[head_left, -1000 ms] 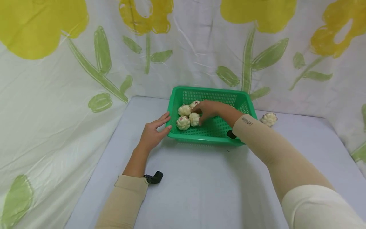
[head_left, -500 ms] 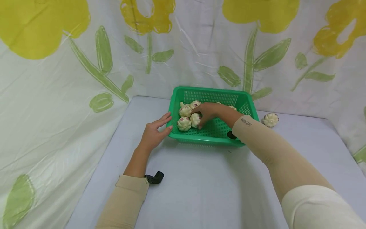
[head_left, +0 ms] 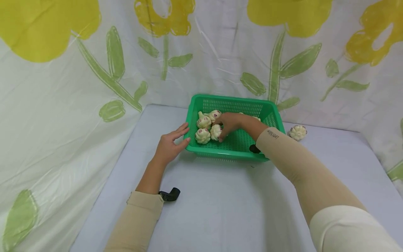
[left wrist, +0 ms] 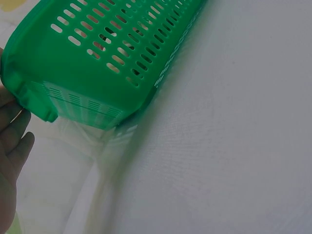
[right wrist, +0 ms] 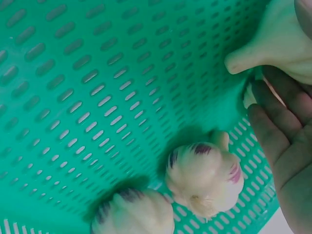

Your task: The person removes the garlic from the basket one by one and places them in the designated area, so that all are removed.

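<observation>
A garlic (head_left: 216, 132) sits in the left part of the basket (head_left: 226, 154), between the thumb and fingers of the right hand (head_left: 229, 121). The hand has a narrow pinch on it; in the right wrist view its stem points away from the palm, with the thumb on one side and the fingers on the other.

Close about it lie three more bulbs: a front bulb (head_left: 202, 136) just beside it, a middle bulb (head_left: 203, 122) behind that, and a rear bulb (head_left: 215, 114) partly hidden by the hand. Two far bulbs (right wrist: 207, 180) (right wrist: 134, 212), cream with purple streaks, lie near each other on the basket's slotted floor; the head view shows little of them past the forearm.

The left hand (head_left: 168, 148) is spread wide, thumb and fingers apart, its fingertips against the basket's left rim.

The green basket stands upright on the white desk (head_left: 201, 213). An outer bulb (head_left: 297, 132) rests on the desk just beyond its right end. Beige sleeves (head_left: 135, 220) cover both forearms, with a black camera (head_left: 170, 194) at the left wrist. Behind hangs a white curtain (head_left: 217, 66) printed with yellow flowers.
</observation>
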Motion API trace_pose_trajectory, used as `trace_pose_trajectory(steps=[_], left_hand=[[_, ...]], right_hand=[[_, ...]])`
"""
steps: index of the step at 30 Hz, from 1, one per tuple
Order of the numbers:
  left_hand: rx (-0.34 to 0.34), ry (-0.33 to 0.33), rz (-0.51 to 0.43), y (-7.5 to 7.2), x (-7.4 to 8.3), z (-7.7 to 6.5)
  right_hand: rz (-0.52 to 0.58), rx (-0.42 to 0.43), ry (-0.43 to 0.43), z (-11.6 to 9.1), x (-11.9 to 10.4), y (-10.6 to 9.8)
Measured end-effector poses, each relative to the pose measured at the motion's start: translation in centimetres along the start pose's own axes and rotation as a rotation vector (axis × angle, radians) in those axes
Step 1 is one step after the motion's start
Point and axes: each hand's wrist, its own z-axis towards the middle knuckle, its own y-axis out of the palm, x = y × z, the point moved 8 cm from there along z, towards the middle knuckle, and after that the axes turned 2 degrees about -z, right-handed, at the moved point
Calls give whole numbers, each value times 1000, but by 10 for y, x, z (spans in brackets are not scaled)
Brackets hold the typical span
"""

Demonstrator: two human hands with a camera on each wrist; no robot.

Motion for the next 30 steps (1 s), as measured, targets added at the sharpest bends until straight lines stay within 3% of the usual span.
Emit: trace_pose_trajectory(steps=[10,19,30], left_hand=[[-3,6,5,1,0,0],[3,14,-8,0,1,0],[7,-11,-11,0,1,0]], right_hand=[[1,22,25,-9,1,-6],[33,105,65,-27,12,-27],[152,333,107,-81,31,-72]])
